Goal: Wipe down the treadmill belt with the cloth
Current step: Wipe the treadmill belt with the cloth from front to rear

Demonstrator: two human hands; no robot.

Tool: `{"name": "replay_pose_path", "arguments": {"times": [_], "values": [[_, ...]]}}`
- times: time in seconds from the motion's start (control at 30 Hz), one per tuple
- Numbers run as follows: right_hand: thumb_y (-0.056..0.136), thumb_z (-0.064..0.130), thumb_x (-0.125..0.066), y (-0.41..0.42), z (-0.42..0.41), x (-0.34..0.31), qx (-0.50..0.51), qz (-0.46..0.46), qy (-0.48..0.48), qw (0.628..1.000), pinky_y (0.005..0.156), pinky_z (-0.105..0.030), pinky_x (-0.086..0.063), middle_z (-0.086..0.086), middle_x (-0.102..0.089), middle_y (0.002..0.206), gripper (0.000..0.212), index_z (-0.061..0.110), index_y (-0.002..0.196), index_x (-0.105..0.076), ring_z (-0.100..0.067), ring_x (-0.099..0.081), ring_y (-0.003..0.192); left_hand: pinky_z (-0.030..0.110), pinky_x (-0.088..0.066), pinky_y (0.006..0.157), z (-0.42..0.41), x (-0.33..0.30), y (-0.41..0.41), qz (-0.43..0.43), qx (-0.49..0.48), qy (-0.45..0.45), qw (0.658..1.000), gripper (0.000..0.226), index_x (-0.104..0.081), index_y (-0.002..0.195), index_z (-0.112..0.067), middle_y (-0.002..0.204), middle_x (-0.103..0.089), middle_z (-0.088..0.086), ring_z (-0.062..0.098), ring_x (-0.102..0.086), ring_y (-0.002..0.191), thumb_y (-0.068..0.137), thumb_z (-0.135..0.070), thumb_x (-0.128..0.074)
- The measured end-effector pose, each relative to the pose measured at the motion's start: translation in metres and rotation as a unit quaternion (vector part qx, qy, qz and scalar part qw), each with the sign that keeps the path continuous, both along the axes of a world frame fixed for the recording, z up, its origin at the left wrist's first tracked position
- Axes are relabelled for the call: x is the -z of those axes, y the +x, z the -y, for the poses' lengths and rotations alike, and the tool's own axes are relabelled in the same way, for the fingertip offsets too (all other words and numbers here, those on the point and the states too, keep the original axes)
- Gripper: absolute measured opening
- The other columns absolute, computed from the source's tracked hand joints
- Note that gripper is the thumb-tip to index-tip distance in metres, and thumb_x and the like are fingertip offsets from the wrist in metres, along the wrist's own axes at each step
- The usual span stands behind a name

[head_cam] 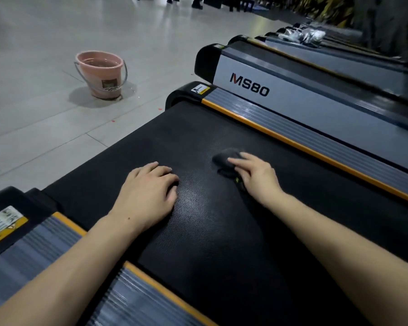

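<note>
Black and finely dimpled, the rubber treadmill belt [198, 231] fills the foreground, running between two ribbed grey side rails [327, 142] edged in orange. Beyond the right rail sits a neighbouring grey treadmill deck [292, 95] marked MS80. Pale grey floor tiles [45, 114] spread out past the belt's far end, and a round pink plastic bucket [101, 75] with a metal handle stands on them, well apart from the treadmill. On the belt, the left hand [149, 191] rests palm down, its fingers bent at the knuckles and holding nothing. To its right, the right hand [254, 175] presses with nearly straight fingers on a small bunched dark grey cloth [224, 158], which lies on the belt near the right rail.
</note>
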State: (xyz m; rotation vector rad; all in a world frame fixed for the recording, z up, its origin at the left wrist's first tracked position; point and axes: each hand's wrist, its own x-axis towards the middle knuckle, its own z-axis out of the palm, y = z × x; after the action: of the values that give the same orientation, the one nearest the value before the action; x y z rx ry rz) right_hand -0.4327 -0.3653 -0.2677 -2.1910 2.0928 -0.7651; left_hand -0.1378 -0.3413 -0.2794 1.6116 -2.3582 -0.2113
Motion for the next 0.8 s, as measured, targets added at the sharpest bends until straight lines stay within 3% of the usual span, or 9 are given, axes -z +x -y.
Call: {"name": "replay_pose_path", "arguments": {"times": [0.13, 0.2, 0.3, 0.37, 0.47, 0.6, 0.73, 0.8], "values": [[0.094, 0.021, -0.062, 0.011, -0.074, 0.007, -0.208, -0.033, 0.003, 0.978, 0.108, -0.025, -0.037, -0.001, -0.058, 0.137, 0.032, 0.032, 0.124, -0.068, -0.016, -0.053, 0.126, 0.040, -0.029, 0.114, 0.001, 0.001, -0.005, 0.001, 0.002, 0.002, 1.000, 0.033, -0.065, 0.125, -0.037, 0.142, -0.055, -0.014, 0.018, -0.036, 0.144, 0.098, -0.040, -0.046], [0.094, 0.015, -0.062, -0.008, -0.061, 0.002, -0.242, -0.062, 0.016, 0.968, 0.109, -0.025, -0.036, -0.002, -0.057, 0.138, 0.033, 0.029, 0.125, -0.068, -0.017, -0.051, 0.128, 0.040, -0.032, 0.114, -0.001, -0.002, -0.005, -0.006, -0.001, -0.008, 1.000, 0.034, -0.066, 0.124, -0.036, 0.139, -0.058, -0.014, 0.019, -0.038, 0.143, 0.097, -0.041, -0.044], [0.093, 0.013, -0.064, -0.041, -0.003, 0.003, -0.052, -0.024, -0.003, 0.998, 0.113, -0.027, -0.032, -0.005, -0.057, 0.139, 0.032, 0.029, 0.120, -0.070, -0.026, -0.052, 0.130, 0.041, -0.037, 0.113, -0.010, -0.008, 0.000, -0.023, 0.002, -0.016, 1.000, 0.045, -0.067, 0.121, -0.036, 0.134, -0.062, -0.013, 0.021, -0.043, 0.140, 0.091, -0.045, -0.035], [0.094, 0.018, -0.062, -0.046, 0.019, -0.001, 0.065, 0.039, 0.008, 0.997, 0.115, -0.030, -0.031, 0.002, -0.054, 0.142, 0.030, 0.034, 0.119, -0.070, -0.023, -0.050, 0.132, 0.042, -0.038, 0.113, -0.018, -0.009, 0.002, -0.005, 0.016, -0.023, 1.000, 0.047, -0.067, 0.121, -0.037, 0.136, -0.060, -0.012, 0.020, -0.043, 0.140, 0.089, -0.047, -0.034], [0.095, 0.026, -0.061, -0.017, 0.004, -0.006, 0.086, 0.040, 0.021, 0.995, 0.113, -0.031, -0.033, 0.008, -0.054, 0.142, 0.026, 0.038, 0.117, -0.070, -0.018, -0.049, 0.131, 0.041, -0.038, 0.113, -0.027, -0.010, 0.009, 0.007, 0.017, -0.010, 1.000, 0.046, -0.067, 0.121, -0.037, 0.141, -0.058, -0.010, 0.019, -0.042, 0.141, 0.089, -0.047, -0.034], [0.093, 0.033, -0.063, 0.033, -0.074, 0.003, -0.076, 0.007, -0.012, 0.997, 0.107, -0.029, -0.041, 0.003, -0.063, 0.132, 0.024, 0.036, 0.115, -0.072, -0.017, -0.058, 0.122, 0.041, -0.037, 0.113, -0.033, -0.008, 0.019, 0.016, 0.001, -0.002, 1.000, 0.036, -0.065, 0.123, -0.036, 0.143, -0.056, -0.009, 0.020, -0.040, 0.142, 0.095, -0.041, -0.043], [0.097, 0.030, -0.057, 0.037, -0.101, 0.012, -0.291, -0.011, -0.006, 0.957, 0.109, -0.027, -0.039, -0.001, -0.060, 0.135, 0.028, 0.029, 0.122, -0.069, -0.017, -0.054, 0.127, 0.041, -0.041, 0.109, -0.041, -0.009, 0.019, 0.030, 0.003, -0.022, 0.999, 0.042, -0.065, 0.123, -0.034, 0.138, -0.059, -0.007, 0.021, -0.045, 0.138, 0.092, -0.044, -0.038], [0.097, 0.026, -0.059, 0.021, -0.064, 0.008, -0.261, -0.039, -0.020, 0.964, 0.109, -0.027, -0.039, -0.003, -0.060, 0.136, 0.027, 0.029, 0.122, -0.070, -0.021, -0.055, 0.127, 0.041, -0.041, 0.109, -0.045, -0.011, 0.023, 0.038, 0.005, -0.022, 0.999, 0.035, -0.065, 0.123, -0.034, 0.138, -0.058, -0.007, 0.020, -0.045, 0.138, 0.095, -0.041, -0.045]]}}
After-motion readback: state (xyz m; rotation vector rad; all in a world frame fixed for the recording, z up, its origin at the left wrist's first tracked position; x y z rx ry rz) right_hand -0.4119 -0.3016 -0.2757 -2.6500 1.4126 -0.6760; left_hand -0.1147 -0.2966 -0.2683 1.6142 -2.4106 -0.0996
